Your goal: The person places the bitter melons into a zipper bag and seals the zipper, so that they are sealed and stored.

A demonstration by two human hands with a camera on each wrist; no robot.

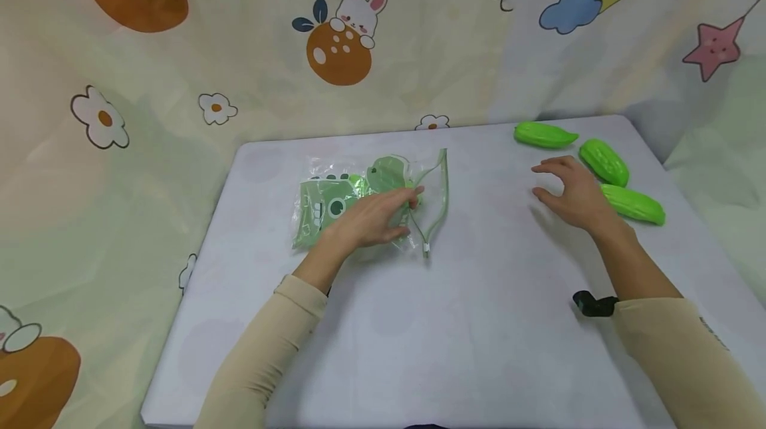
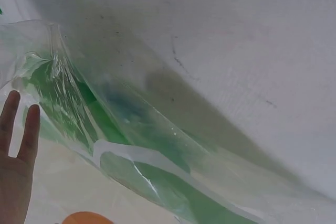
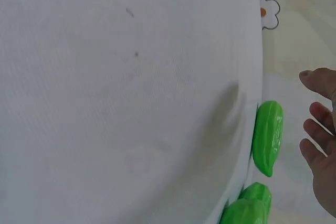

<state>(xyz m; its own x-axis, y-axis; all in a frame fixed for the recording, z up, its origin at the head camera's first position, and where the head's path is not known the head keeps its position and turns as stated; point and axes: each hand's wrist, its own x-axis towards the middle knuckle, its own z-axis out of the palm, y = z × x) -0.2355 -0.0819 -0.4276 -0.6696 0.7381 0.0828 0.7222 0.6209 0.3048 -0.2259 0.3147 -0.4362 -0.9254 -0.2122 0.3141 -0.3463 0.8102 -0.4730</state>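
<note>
A clear plastic drawstring bag (image 1: 311, 209) with a green cartoon-animal print lies on the left half of the table. My left hand (image 1: 374, 219) is over its right end, near the mouth; in the left wrist view, the hand's fingers (image 2: 32, 129) are straight beside the clear plastic (image 2: 173, 182). Bright green shows through the bag near its top. My right hand (image 1: 571, 193) hovers at the right with fingers spread and nothing held. Around it lie three bright green, ridged toy vegetables: one at the back (image 1: 544, 135), one behind the hand (image 1: 604, 163), one beside the wrist (image 1: 634, 204).
A green cord (image 1: 445, 196) loops out from the bag's mouth to a small toggle. A black device (image 1: 594, 304) sticks out from the right sleeve. The white table (image 1: 467, 349) ends at a patterned cloth backdrop (image 1: 251, 30) at its back and sides.
</note>
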